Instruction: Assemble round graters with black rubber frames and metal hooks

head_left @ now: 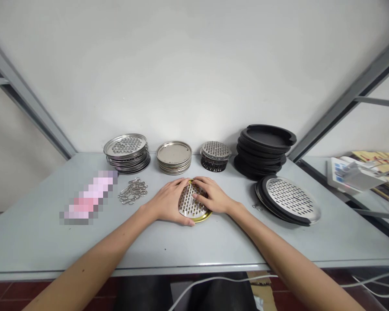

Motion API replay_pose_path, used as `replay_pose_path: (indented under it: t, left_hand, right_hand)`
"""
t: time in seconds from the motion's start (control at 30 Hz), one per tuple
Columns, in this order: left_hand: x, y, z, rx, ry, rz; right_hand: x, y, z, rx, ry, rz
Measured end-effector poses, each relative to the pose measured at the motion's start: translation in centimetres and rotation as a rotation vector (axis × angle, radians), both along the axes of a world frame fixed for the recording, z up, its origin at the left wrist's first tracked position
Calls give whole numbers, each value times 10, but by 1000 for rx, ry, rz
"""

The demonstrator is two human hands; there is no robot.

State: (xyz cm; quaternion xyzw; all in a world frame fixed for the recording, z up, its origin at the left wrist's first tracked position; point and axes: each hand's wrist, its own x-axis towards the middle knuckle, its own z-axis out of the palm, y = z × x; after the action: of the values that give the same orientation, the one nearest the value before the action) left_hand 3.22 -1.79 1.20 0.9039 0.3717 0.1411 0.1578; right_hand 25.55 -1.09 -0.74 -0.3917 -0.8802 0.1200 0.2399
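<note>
In the middle of the table lies a round metal disc (192, 206) full of rows of slots, like a grater plate, with a shiny gold-coloured rim. My left hand (171, 201) curves round its left side, thumb along the near edge and fingers at the far edge. From the right, my right hand (212, 195) grips the far right rim, its thumb resting on the slotted face. Both hands partly cover the disc. Behind it are a stack of plain round metal plates (174, 154) and a smaller stack of slotted metal discs (215, 151).
At back left stands a stack of rimmed slotted discs (125, 147); S-shaped metal hooks (132, 191) lie before it. Black round holders (266, 147) are piled at back right. Slotted discs in black holders (290, 198) lean nearer. A blurred pink item (89, 196) lies left.
</note>
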Motion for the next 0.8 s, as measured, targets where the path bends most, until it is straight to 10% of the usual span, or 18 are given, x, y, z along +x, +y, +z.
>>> replay_pose_path:
  t: [0.8]
  left_hand:
    - [1,2,-3,11,6,1]
  right_hand:
    - [-2,-2,4,48,-32,6]
